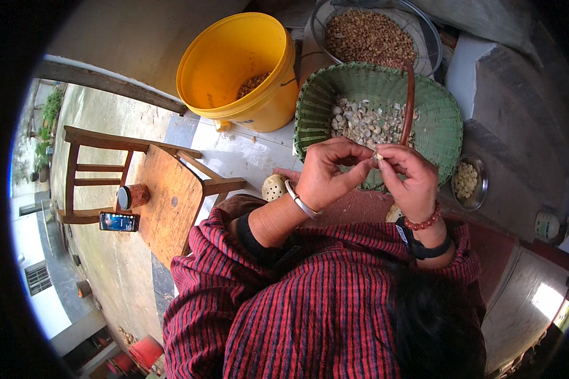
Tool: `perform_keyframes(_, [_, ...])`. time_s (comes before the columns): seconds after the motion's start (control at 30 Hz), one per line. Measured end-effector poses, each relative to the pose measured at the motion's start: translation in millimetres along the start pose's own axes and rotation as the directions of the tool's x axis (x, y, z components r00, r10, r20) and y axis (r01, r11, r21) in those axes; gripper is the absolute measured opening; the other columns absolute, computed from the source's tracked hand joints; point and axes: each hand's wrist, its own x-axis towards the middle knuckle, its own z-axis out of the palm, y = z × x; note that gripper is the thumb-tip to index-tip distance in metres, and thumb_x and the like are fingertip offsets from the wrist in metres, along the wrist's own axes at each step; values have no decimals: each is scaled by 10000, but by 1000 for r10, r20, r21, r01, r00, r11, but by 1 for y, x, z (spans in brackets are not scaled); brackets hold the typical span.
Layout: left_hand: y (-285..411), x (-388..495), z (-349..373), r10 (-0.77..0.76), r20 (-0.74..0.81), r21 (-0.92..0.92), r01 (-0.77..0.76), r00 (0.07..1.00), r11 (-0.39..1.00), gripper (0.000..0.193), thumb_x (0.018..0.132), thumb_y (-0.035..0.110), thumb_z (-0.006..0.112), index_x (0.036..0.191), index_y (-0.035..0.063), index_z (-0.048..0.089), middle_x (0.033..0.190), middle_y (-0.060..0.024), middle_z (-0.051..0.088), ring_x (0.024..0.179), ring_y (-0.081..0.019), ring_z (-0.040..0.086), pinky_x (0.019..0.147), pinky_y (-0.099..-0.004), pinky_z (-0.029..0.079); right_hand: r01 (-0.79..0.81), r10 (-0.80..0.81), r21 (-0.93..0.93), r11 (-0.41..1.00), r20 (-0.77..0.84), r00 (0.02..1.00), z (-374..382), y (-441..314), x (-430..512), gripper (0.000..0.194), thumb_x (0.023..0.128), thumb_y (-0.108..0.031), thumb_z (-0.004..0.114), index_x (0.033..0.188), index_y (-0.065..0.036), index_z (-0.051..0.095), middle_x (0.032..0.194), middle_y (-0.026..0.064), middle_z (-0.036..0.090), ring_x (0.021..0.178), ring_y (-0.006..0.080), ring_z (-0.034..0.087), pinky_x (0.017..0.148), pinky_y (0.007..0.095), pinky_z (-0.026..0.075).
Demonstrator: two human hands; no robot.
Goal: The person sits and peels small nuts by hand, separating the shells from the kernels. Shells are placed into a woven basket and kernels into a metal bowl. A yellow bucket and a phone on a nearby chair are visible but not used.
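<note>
My left hand (335,170) and my right hand (408,177) meet over the near side of a green woven basket (436,128). Between their fingertips is a small pale piece, which looks like a garlic clove (378,156); both hands pinch it. Inside the basket lie many garlic cloves and papery skins (365,118), under the basket's reddish-brown handle (408,104). Peeled pale cloves (465,180) sit in a round metal bowl (482,196) to the right of the basket.
A yellow bucket (232,61) with brown bits in its bottom stands at the upper left. Behind the basket, a round tray (434,28) holds many brown pieces. On the left, a wooden chair (170,189) carries a lidded jar (135,196) and a phone (119,221).
</note>
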Motion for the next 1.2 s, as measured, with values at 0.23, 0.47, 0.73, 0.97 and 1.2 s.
perform_keyframes(0.23, [-4,0,3,-31,-18,83,32,999,996,82,705,34,592,769,-16,602,714,-58,561,659,-103,547,601,-212,449,90,-89,-188,978,12,996,-2,-6,1,144,675,8,598,814,-25,574,853,97,595,730,206,597,600,267,492])
perform_keyframes(0.47, [-5,-1,3,-70,-18,59,70,997,996,60,701,37,583,729,-15,589,685,-47,553,636,-92,537,579,-208,441,152,-142,-258,954,57,988,-3,-5,2,158,667,9,602,819,-23,577,848,101,594,734,230,594,611,284,491])
perform_keyframes(0.73, [-9,1,4,7,-78,-17,-8,997,1000,25,664,14,564,680,-5,573,647,-41,541,568,-79,515,517,-194,422,-13,13,-11,1000,27,1000,-1,-1,-1,149,699,21,575,844,-16,577,823,80,598,689,125,589,560,215,477])
perform_keyframes(0.97, [-12,0,6,-71,-157,-117,53,985,992,44,695,20,563,663,-11,564,648,-32,537,561,-68,500,512,-186,412,-303,265,321,897,157,951,-7,-1,-3,152,773,4,506,922,12,535,827,62,584,682,100,577,564,192,464])
perform_keyframes(1.2, [-9,-1,2,-93,-127,60,102,988,993,52,721,5,551,674,-17,558,663,-32,538,569,-68,493,513,-191,414,-417,328,487,768,260,908,-12,-2,2,154,811,-64,480,943,11,512,847,65,581,685,109,576,560,185,455])
